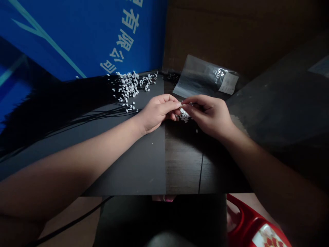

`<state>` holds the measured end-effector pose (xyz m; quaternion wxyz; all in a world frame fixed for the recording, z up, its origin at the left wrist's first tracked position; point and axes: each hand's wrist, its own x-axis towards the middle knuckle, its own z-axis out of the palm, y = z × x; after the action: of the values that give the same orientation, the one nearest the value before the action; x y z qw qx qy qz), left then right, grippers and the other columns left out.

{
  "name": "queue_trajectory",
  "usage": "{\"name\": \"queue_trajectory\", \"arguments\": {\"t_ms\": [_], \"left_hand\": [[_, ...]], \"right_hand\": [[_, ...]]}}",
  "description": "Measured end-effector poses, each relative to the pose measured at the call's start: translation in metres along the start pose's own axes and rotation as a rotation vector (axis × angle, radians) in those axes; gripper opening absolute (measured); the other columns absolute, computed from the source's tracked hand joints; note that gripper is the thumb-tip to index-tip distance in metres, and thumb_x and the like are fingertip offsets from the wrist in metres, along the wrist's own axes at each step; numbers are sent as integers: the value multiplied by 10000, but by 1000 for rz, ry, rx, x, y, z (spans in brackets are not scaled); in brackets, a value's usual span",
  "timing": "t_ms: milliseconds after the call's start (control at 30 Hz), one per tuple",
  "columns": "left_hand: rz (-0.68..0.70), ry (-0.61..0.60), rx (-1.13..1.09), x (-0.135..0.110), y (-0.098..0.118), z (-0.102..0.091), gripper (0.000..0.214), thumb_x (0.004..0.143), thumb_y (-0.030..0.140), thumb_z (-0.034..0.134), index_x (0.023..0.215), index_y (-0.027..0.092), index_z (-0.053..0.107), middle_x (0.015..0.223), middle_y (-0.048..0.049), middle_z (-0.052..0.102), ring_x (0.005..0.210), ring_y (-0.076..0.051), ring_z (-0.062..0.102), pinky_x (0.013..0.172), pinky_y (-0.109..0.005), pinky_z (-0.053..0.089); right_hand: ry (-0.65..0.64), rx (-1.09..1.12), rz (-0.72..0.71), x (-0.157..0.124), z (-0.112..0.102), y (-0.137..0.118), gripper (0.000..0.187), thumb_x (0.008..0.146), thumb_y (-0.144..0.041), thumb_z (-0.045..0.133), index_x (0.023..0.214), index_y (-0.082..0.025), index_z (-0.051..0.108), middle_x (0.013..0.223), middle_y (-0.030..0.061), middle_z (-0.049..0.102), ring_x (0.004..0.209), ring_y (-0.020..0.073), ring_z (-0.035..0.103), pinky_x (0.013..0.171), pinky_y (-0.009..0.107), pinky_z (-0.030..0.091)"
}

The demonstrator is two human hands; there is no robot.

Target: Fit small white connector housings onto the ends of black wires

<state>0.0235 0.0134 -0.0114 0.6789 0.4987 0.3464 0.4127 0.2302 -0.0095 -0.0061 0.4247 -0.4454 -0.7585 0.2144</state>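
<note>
My left hand and my right hand meet fingertip to fingertip above the table. Both are closed in a pinch. Whatever sits between the fingertips is too small and too covered to name. Just below them lies a pile of small white pieces, partly hidden by the hands, with one loose piece nearer to me. To the left stretches a thick bundle of thin black wires. Small white ends cluster at its right side, and a few wires lie apart along its near edge.
A clear plastic bag with a white label lies behind my hands. Blue printed board stands at the back left, brown cardboard at the back right. More clear plastic covers the right. Below the table edge is a red plastic object.
</note>
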Motion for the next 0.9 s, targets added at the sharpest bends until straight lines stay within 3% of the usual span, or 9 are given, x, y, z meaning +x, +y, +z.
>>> {"name": "queue_trajectory", "arguments": {"t_ms": [367,667,900], "left_hand": [[11,-23,-45,0,-1,0,108,953,163,746,856,137,704,759,-23,739,661,-102,678,662,-239,513],[-19,3,-66,0,2,1,86,915,183,765,857,139,718,787,-39,752,668,-113,672,681,-262,526],[1,-27,-44,1,-1,-1,97,912,203,788,870,141,725,805,-37,750,665,-106,661,695,-268,531]], "right_hand": [[32,-20,4,0,0,-1,124,981,-302,778,978,-206,856,814,28,774,662,149,594,617,298,456],[31,1,13,-1,-2,-1,112,990,-307,770,994,-225,847,929,49,826,752,186,680,671,323,511],[33,1,19,-1,-2,0,122,993,-323,776,993,-222,844,850,33,796,693,167,634,634,314,477]]}}
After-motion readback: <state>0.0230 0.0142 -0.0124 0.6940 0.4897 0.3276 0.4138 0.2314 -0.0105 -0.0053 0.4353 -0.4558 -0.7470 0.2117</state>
